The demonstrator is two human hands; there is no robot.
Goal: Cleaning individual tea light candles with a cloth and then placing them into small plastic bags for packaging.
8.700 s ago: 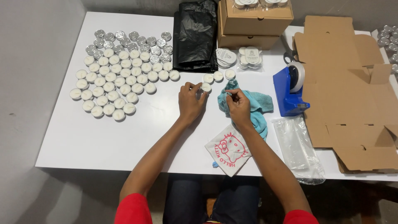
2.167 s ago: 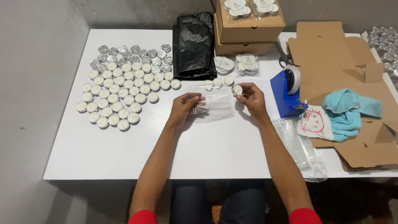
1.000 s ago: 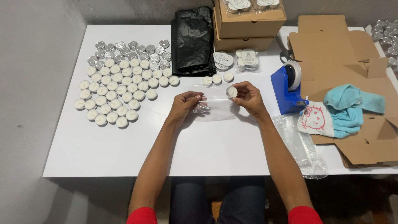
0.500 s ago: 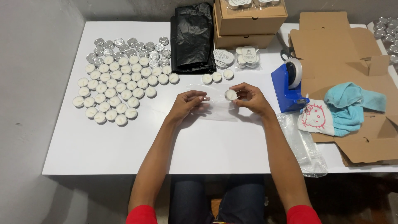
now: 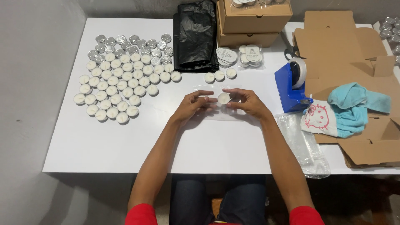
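Observation:
My left hand [image 5: 195, 104] and my right hand [image 5: 246, 101] meet over the middle of the white table [image 5: 125, 141]. Between their fingertips sits one white tealight candle [image 5: 223, 98], held over a small clear plastic bag [image 5: 216, 113] that lies flat under both hands. The left fingers pinch the bag's edge beside the candle. Three loose tealights [image 5: 219, 75] stand just beyond my hands.
Many tealights [image 5: 121, 79] are grouped at the left. A black plastic bag [image 5: 195, 35] and stacked cardboard boxes [image 5: 252, 21] lie at the back. A blue tape dispenser [image 5: 293, 85], flattened cardboard [image 5: 350, 46], a blue cloth [image 5: 354, 109] and clear bags [image 5: 304, 143] fill the right.
My hands have drawn closer together, and the candle has moved from my right hand's side to the middle between both hands, over the clear bag.

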